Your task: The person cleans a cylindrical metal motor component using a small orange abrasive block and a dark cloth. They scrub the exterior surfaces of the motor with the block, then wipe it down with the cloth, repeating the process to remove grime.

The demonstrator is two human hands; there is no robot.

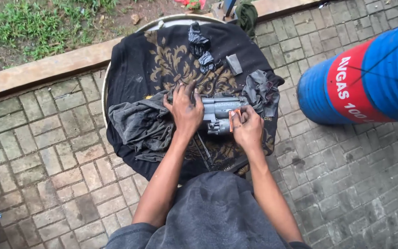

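A grey metal motor part (221, 110) lies on a round drum top draped in a black cloth with a gold pattern (162, 60). My left hand (185, 109) presses down on the part's left end. My right hand (247, 128) pinches a small orange-brown piece of abrasive paper (234, 119) against the part's right side. A crumpled grey rag (141, 124) lies under and to the left of the part.
Black crumpled scraps (200, 46) and a small grey block (234, 64) lie at the cloth's far side, another dark rag (261, 90) at right. A blue drum with a red band (365, 78) lies on the brick paving at right. A concrete kerb and grass run behind.
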